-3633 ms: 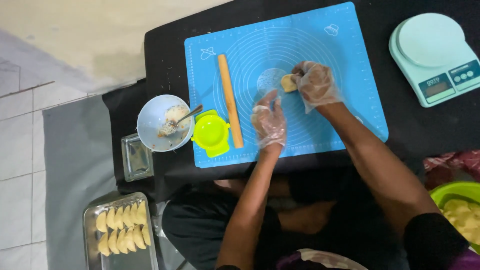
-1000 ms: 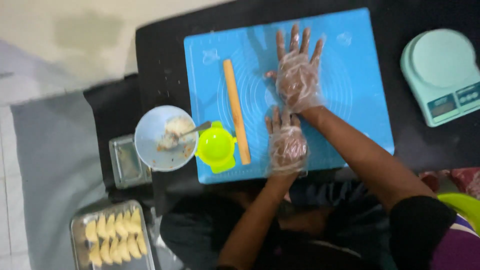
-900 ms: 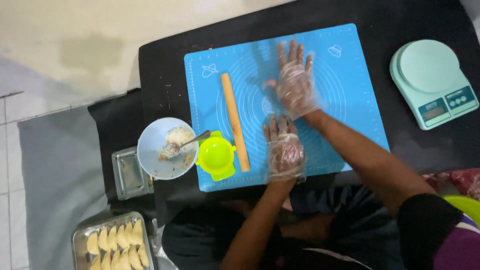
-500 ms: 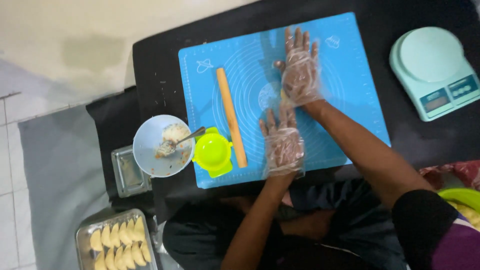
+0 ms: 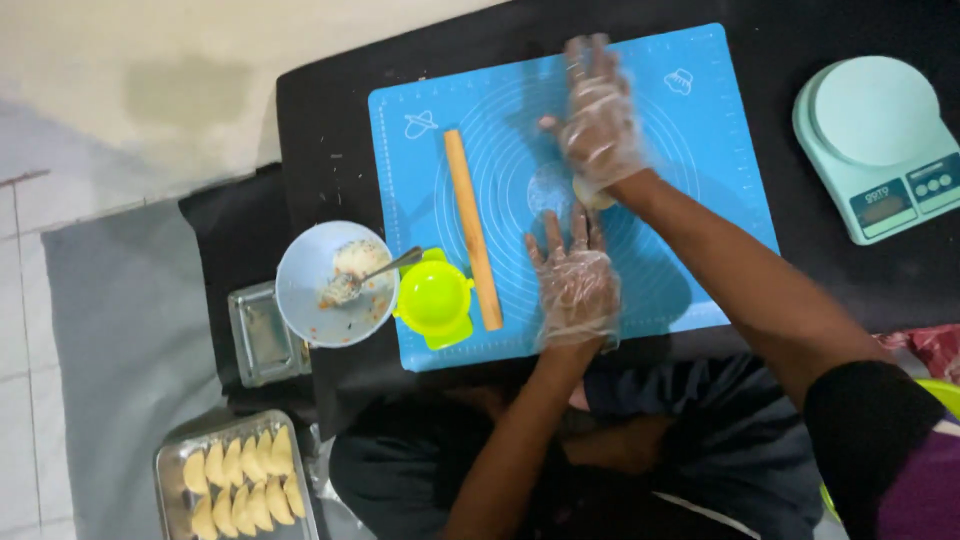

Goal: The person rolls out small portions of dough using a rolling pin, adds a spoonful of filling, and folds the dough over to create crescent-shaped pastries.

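Both hands are flat and open on the blue mat [image 5: 700,120]: my right hand [image 5: 598,120] presses the dough piece [image 5: 592,194] under its heel, my left hand [image 5: 575,280] rests just below, grasping nothing.

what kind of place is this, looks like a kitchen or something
Probably a home food-prep spot set low by a tiled floor, used for making dumplings. A blue silicone pastry mat lies on a black surface with a wooden rolling pin, a kitchen scale stands beside it, and a metal tray of folded dumplings sits below.
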